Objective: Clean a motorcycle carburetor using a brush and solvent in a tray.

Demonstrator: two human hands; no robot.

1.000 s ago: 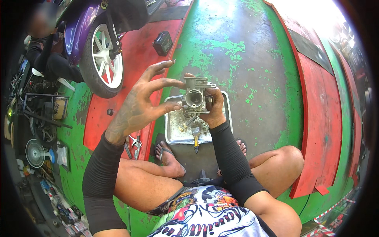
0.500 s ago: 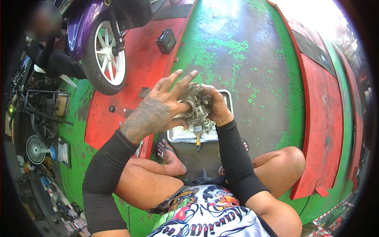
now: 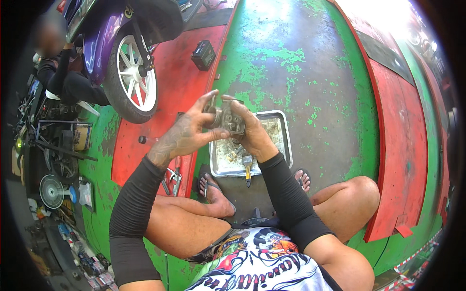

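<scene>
A grey cast-metal engine part (image 3: 230,122), with openings and raised edges, is held up between my two hands above a metal tray. My left hand (image 3: 191,127) grips its left side, the thumb along the lower edge and the fingers at the top. Around its right side my right hand (image 3: 255,136) is wrapped, fingers over the top. My palms and fingers hide much of the part. Below it, the shallow tray (image 3: 290,145) holds murky liquid and bits of residue. A paintbrush (image 3: 248,169) with a yellow and black handle leans on the tray's near rim.
Pliers and other hand tools (image 3: 175,175) lie on the red platform (image 3: 131,162) at my left. A black battery (image 3: 203,55) and a purple scooter's front wheel (image 3: 130,72) are farther up. Another person (image 3: 73,80) sits beside the scooter. A small fan (image 3: 51,191) stands far left.
The engine part has been turned over and tilted, showing a different side. My left hand's raised fingers have closed onto it, and my right hand has shifted its hold.
</scene>
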